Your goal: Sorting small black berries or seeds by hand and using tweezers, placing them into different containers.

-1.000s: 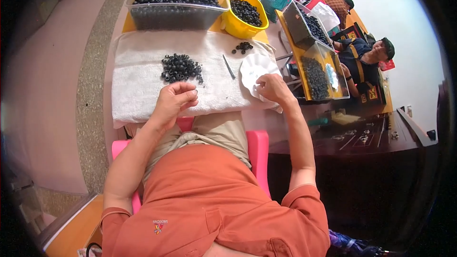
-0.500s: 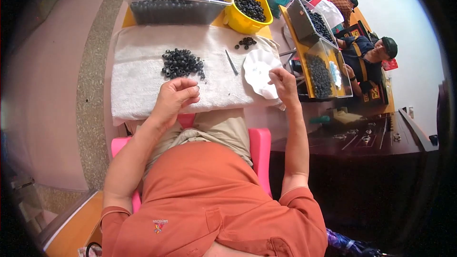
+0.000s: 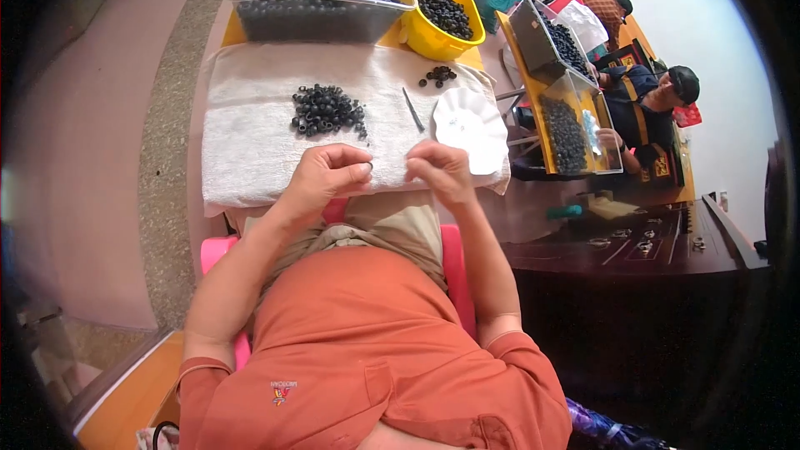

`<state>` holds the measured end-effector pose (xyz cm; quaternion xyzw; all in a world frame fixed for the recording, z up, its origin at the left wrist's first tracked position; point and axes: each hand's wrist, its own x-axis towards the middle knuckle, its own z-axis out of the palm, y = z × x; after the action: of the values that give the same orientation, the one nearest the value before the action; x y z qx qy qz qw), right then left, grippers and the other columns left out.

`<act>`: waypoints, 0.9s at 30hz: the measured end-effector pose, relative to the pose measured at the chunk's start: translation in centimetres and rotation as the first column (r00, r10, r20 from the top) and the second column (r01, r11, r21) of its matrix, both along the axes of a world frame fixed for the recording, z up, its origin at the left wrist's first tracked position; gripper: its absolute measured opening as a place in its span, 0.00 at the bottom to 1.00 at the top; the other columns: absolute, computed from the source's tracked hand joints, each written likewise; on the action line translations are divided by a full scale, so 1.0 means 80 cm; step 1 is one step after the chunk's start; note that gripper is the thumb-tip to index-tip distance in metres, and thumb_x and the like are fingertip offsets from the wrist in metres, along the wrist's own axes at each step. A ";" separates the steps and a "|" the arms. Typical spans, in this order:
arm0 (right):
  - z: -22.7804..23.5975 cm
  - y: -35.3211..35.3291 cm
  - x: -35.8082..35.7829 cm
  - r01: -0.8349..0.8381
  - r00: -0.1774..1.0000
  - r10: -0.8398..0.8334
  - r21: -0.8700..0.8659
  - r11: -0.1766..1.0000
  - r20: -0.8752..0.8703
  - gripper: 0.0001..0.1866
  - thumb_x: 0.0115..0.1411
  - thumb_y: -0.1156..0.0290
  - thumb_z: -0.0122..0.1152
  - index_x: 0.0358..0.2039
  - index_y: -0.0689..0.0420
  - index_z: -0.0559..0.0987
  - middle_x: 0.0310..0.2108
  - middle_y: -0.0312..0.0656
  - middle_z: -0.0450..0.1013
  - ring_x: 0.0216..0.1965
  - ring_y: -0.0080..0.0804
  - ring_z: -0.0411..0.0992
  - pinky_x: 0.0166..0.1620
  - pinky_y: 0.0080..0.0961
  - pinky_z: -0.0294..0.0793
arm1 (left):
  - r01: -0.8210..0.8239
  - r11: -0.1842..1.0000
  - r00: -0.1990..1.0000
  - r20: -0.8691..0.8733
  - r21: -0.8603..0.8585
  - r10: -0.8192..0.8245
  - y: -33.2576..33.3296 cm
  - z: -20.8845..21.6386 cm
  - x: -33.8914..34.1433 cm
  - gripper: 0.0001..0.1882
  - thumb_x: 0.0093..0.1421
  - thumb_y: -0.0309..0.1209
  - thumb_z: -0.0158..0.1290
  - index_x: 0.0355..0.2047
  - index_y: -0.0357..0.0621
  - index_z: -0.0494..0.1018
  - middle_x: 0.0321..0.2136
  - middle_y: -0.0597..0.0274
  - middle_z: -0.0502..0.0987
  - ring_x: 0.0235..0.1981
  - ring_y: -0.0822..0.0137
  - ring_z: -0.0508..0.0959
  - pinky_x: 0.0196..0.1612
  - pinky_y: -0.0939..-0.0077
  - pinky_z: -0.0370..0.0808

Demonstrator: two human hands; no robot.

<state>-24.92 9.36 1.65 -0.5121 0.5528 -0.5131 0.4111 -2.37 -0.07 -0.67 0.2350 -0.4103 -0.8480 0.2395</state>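
My left hand [image 3: 329,177] is pinched at the front edge of the white towel [image 3: 250,168], with a small black ring-like part [image 3: 369,165] just showing at the fingertips. Close to its right, my right hand [image 3: 443,173] also has thumb and finger pressed together; whatever they hold is too small to make out. The two hands are apart. Beyond the left hand lies a loose heap of small black hollow parts [image 3: 325,110]. A white scalloped dish [image 3: 483,146] holding tiny pale pieces sits beyond the right hand. Left of the dish lies a thin dark pointed tool [image 3: 413,110].
Several black parts [image 3: 437,77] lie behind the dish. At the table's far side stand a clear bin [image 3: 317,21] full of black parts and a yellow basket [image 3: 433,48] of them. To the right, a co-worker [image 3: 642,104] sits by more bins [image 3: 575,137].
My right hand has come left from over the white dish to close beside my left hand. The left hand stays pinched in nearly the same place.
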 end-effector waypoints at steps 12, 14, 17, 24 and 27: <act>-0.005 -0.007 0.041 -0.141 0.974 0.128 0.057 0.988 0.189 0.05 0.56 0.77 0.65 0.26 0.65 0.80 0.26 0.37 0.75 0.28 0.20 0.70 0.32 0.17 0.68 | 0.197 0.979 0.973 -0.131 0.060 -0.188 0.001 0.005 0.003 0.08 0.59 0.25 0.60 0.36 0.40 0.71 0.33 0.62 0.78 0.33 0.73 0.79 0.38 0.76 0.81; -0.013 -0.004 0.035 -0.186 0.965 0.184 -0.009 0.983 0.189 0.03 0.57 0.80 0.62 0.28 0.65 0.81 0.29 0.39 0.76 0.31 0.21 0.73 0.36 0.18 0.73 | 0.211 0.971 0.970 -0.144 0.109 -0.195 0.002 0.007 0.003 0.09 0.59 0.24 0.60 0.36 0.40 0.71 0.33 0.62 0.78 0.33 0.73 0.79 0.38 0.76 0.82; -0.012 -0.003 0.043 -0.203 0.944 0.199 -0.010 0.979 0.262 0.03 0.57 0.80 0.63 0.28 0.65 0.81 0.29 0.39 0.76 0.31 0.21 0.73 0.36 0.18 0.73 | 0.232 0.966 0.967 -0.135 0.116 -0.216 0.002 0.008 0.005 0.09 0.59 0.24 0.60 0.36 0.40 0.71 0.33 0.62 0.78 0.33 0.73 0.79 0.38 0.76 0.82; -0.008 0.006 0.056 -0.109 0.994 0.110 -0.092 0.990 0.001 0.03 0.60 0.79 0.62 0.32 0.66 0.81 0.31 0.41 0.76 0.31 0.24 0.74 0.36 0.20 0.72 | 0.220 0.955 0.967 -0.176 0.196 -0.187 0.000 -0.003 0.006 0.08 0.59 0.24 0.60 0.34 0.40 0.70 0.32 0.62 0.77 0.33 0.71 0.80 0.37 0.77 0.82; -0.008 0.008 0.067 -0.086 0.956 0.001 -0.277 0.957 -0.293 0.05 0.60 0.80 0.61 0.36 0.66 0.81 0.32 0.42 0.76 0.31 0.25 0.72 0.33 0.18 0.70 | 0.190 0.958 0.971 -0.184 0.216 -0.152 0.000 -0.005 0.005 0.07 0.59 0.23 0.59 0.34 0.40 0.70 0.32 0.61 0.77 0.34 0.69 0.80 0.37 0.76 0.82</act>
<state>-19.56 9.98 1.00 -0.6479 0.5153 -0.4980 0.2583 -2.01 -0.06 -1.07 0.1538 -0.3058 -0.9243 0.1690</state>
